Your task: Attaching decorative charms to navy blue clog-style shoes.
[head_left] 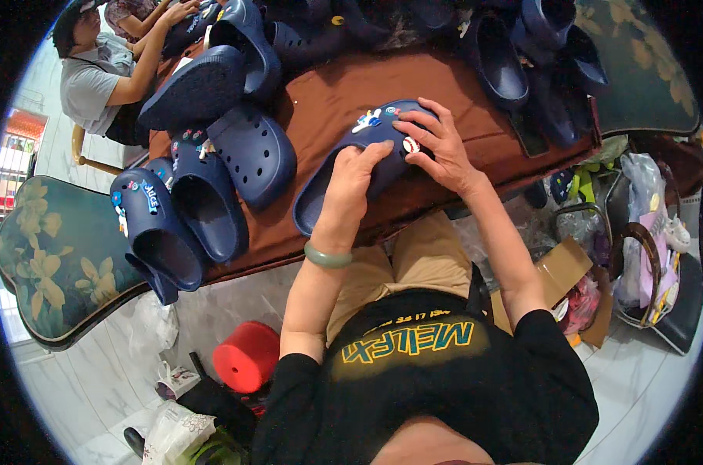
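Observation:
A navy clog [318,203] lies tilted over the table's near edge, toe pointing away and right. My left hand [353,174] grips its upper, thumb on top and the other fingers hidden in the opening. A white cartoon charm [367,120] and small colored charms sit on the clog's upper. On the toe side, my right hand [442,147] has its fingers bent over the clog. Its thumb and forefinger close around a round white baseball charm [411,145] at the clog's holes. Whether the charm is seated in a hole cannot be made out.
Other navy clogs [254,155] crowd the table's left side, some with charms. More clogs [497,66] lie at the back right. Brown cloth [328,93] covers the table. Below stand a red stool [247,356], a cardboard box [564,271] and bags. Another person [96,85] works at far left.

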### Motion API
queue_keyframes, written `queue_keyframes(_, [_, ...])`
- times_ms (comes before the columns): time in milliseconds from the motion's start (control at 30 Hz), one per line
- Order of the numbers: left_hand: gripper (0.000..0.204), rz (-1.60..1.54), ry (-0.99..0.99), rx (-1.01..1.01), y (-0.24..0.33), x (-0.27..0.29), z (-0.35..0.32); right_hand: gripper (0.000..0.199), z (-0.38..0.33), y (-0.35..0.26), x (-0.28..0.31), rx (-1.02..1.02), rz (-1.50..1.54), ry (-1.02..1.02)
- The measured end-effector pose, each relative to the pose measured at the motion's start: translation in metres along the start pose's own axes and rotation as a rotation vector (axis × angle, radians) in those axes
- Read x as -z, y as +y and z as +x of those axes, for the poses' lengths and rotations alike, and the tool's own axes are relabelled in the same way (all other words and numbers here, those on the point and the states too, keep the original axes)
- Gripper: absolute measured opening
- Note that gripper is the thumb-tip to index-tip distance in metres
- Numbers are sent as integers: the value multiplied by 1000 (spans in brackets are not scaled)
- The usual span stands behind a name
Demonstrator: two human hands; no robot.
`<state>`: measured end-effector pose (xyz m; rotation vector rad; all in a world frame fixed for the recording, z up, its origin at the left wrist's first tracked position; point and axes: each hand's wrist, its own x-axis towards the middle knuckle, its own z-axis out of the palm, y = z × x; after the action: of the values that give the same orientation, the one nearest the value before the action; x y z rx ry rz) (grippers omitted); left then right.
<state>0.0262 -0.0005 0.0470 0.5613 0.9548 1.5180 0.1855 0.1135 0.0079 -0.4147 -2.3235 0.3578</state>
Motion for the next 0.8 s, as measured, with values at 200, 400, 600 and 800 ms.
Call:
queue_keyframes(200, [25,63,23,-28,-6,7,7,21,-2,-15,-17,-44,-58,189])
queue_keyframes(400, [22,82,52,-7,-7,6,8,15,-3,-19,-27,-112,3,287])
queue_keyframes(600, [18,113,63,-15,-12,11,12,11,-1,-22,-34,-152,43,333])
queue_keyframes(800, [16,99,47,-35,-12,14,12,10,-1,-26,-37,-176,53,358])
